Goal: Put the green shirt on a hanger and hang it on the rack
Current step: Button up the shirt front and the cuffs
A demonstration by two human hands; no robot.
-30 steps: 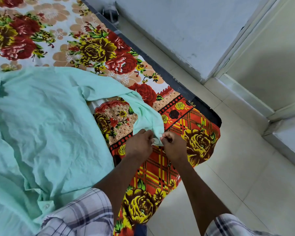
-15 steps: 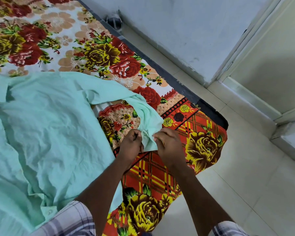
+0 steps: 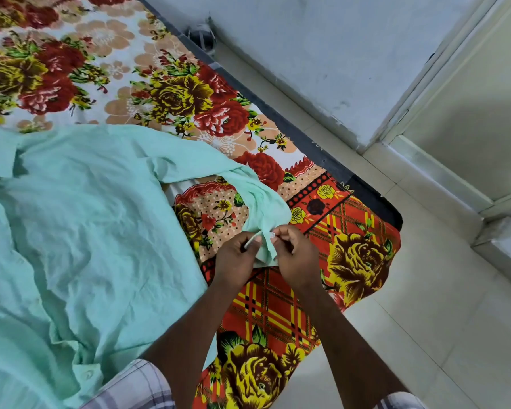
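The pale green shirt lies spread and wrinkled across the bed's flowered sheet, one long sleeve reaching right toward the corner. At that sleeve's cuff, my left hand pinches one edge of the cuff. My right hand pinches the other flap, where a small white button shows by the fingertips. No hanger or rack is in view.
The bed corner with its red and yellow plaid border hangs over a pale tiled floor. A grey-white wall and a door frame stand close on the right. A small round metal fitting sits at the wall's foot.
Both hands stayed at the sleeve cuff, working its two edges; the flaps have parted a little and the button now shows at my right fingertips. The view shifted slightly.
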